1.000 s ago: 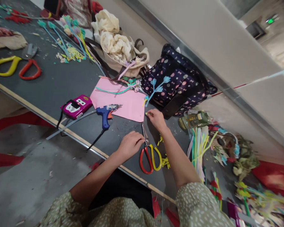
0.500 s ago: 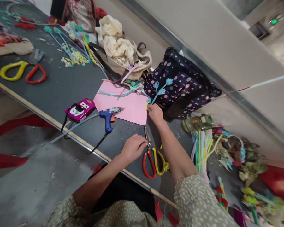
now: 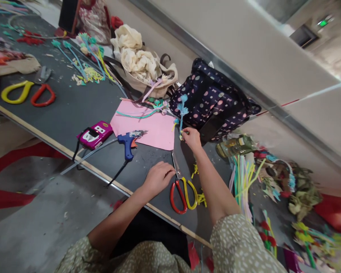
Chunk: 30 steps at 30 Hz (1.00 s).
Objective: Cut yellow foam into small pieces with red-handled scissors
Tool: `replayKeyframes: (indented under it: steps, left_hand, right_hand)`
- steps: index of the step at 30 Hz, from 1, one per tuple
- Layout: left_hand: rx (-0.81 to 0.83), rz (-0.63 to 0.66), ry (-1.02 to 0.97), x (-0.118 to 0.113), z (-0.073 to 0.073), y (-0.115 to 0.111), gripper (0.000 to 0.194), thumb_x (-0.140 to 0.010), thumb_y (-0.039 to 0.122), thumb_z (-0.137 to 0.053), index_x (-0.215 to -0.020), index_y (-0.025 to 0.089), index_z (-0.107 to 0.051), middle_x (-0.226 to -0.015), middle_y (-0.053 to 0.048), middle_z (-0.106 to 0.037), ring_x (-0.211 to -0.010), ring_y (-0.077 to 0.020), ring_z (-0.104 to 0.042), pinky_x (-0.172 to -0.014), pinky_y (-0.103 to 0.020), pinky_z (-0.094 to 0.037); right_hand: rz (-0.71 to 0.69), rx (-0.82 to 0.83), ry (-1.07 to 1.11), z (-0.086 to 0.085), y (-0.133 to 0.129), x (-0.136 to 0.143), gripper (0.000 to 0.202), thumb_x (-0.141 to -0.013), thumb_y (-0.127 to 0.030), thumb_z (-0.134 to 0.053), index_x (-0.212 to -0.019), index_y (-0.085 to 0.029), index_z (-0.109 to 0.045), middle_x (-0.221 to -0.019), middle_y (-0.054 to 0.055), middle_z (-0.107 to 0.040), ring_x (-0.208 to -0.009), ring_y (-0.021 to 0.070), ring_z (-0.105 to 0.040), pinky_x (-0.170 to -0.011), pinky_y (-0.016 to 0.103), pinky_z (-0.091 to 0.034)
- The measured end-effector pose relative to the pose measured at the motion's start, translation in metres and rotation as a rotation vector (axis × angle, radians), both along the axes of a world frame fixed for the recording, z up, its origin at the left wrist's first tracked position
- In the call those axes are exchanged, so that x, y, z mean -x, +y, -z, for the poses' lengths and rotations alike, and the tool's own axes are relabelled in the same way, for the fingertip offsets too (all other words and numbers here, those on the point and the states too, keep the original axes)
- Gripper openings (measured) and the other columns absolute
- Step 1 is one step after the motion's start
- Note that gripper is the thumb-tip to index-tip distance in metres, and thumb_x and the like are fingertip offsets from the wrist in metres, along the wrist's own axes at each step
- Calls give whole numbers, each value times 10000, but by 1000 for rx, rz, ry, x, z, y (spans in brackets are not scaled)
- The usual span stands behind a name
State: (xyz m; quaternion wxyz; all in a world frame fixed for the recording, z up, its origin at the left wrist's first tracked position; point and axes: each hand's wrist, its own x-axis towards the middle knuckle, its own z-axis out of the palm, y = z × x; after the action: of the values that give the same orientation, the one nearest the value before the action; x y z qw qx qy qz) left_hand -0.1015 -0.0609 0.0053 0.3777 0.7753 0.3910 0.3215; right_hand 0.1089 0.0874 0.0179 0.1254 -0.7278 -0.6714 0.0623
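Note:
My right hand (image 3: 192,138) is closed in a pinch at the lower end of a blue pipe-cleaner flower stem (image 3: 182,110). The stem stands upright in front of the dark polka-dot bag, with a pale yellow bit near my fingertips. A small blue flower with a yellow stem (image 3: 175,123) lies just left of it, at the edge of a pink sheet (image 3: 159,132). My left hand (image 3: 159,177) rests over the table, thumb and fingers together beside the blades of the red-and-yellow scissors (image 3: 178,191). Whatever its fingers hold, if anything, is hidden.
A blue glue gun (image 3: 127,143) lies by the pink sheet, near a purple box (image 3: 95,134). Behind are a cloth-filled bag (image 3: 147,64) and a polka-dot bag (image 3: 216,100). A bottle (image 3: 235,146) and pipe cleaners (image 3: 243,182) lie right; other scissors (image 3: 31,89) lie left.
The blue flower stem has turned more upright and shifted left, and my right hand has come slightly down and to the right. My left hand stays beside the scissors.

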Motion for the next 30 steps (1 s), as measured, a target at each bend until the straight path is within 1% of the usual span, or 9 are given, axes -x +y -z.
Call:
replayKeyframes:
  steps: [6, 10, 13, 16, 19, 22, 24, 26, 30]
  left_hand:
    - [5, 2, -6, 1, -3, 0, 236, -915, 293, -426, -842, 213, -635, -840, -23, -657, -819, -168, -537, -766, -306, -410]
    - [7, 2, -8, 1, -3, 0, 228, -913, 283, -429, -843, 213, -634, -842, -24, -656, -820, -164, -541, -773, -301, -410]
    - [2, 1, -9, 0, -1, 0, 213, -909, 274, -439, -839, 210, -630, -832, -20, -654, -821, -162, -538, -775, -294, -408]
    - [8, 1, -9, 0, -2, 1, 211, -908, 273, -443, -836, 207, -630, -825, -20, -653, -819, -162, -537, -778, -293, -406]
    - [13, 5, -8, 0, -4, 1, 213, -909, 270, -440, -836, 206, -629, -826, -20, -652, -813, -162, -538, -781, -296, -403]
    - [16, 5, -7, 1, -5, 0, 215, -907, 269, -441, -827, 202, -628, -826, -23, -652, -806, -163, -537, -773, -298, -403]
    - [22, 0, -5, 1, -5, 0, 219, -907, 270, -440, -827, 201, -632, -827, -27, -651, -806, -165, -539, -768, -299, -404]
    - [27, -11, -10, 1, -4, -1, 218, -906, 265, -439, -831, 202, -635, -818, -28, -650, -801, -163, -542, -763, -298, -406]
    - [26, -23, -9, 1, -3, -1, 203, -898, 262, -457, -819, 203, -633, -810, -24, -654, -794, -161, -542, -757, -296, -404]
  right_hand:
    - [-70, 49, -88, -9, -15, -2, 375, -748, -231, -544, -1116, -239, -619, -1042, 66, -638, -878, 185, -587, -742, 275, -433]
    - [-185, 120, -92, -18, -25, -5, 404, -768, -280, -576, -1172, -270, -585, -1116, 51, -590, -801, 145, -569, -731, 252, -419]
    - [-250, 162, -71, -20, -28, -7, 540, -751, -381, -637, -1264, -263, -516, -1201, 60, -534, -765, 125, -551, -727, 245, -419]
    - [-297, 175, -57, -18, -29, -7, 649, -701, -444, -693, -1282, -232, -494, -1166, 70, -528, -795, 136, -541, -734, 247, -412]
    - [-312, 156, -50, -11, -29, -6, 543, -717, -404, -691, -1204, -215, -546, -1082, 55, -548, -797, 132, -532, -731, 237, -396]
    - [-293, 127, -44, -2, -27, -4, 248, -771, -296, -635, -1002, -207, -637, -933, 24, -586, -778, 126, -532, -703, 219, -375]
    - [-260, 101, -39, 2, -25, -4, 116, -796, -240, -590, -879, -199, -660, -848, 16, -600, -773, 126, -538, -695, 214, -369]
    - [-200, 58, -33, 3, -21, -3, 128, -823, -233, -547, -849, -191, -664, -845, 24, -615, -781, 128, -549, -697, 218, -375]
    - [-75, -28, -23, -5, -16, 3, 228, -852, -347, -518, -974, -224, -666, -961, 44, -636, -824, 145, -572, -681, 233, -389]
